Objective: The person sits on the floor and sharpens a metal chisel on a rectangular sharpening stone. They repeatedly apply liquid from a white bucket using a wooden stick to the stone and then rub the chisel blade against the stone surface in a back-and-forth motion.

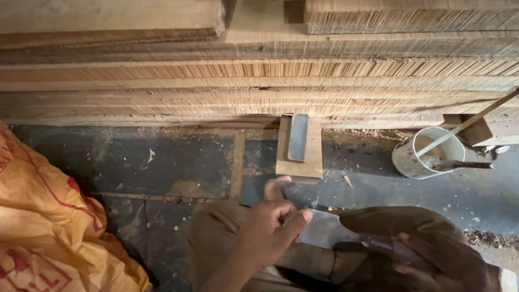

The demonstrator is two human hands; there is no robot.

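Fingers of the left hand lie curled, pinching the flat grey metal blade at its broad end, above the knees. The right hand wraps the blade's dark handle end. Ahead, a smooth grey sharpening stone rests on a wooden block against rough-sawn planks.

Rough stacked wooden planks are filling the back, sawdust is lying across the dark concrete floor, warm dim light falling.
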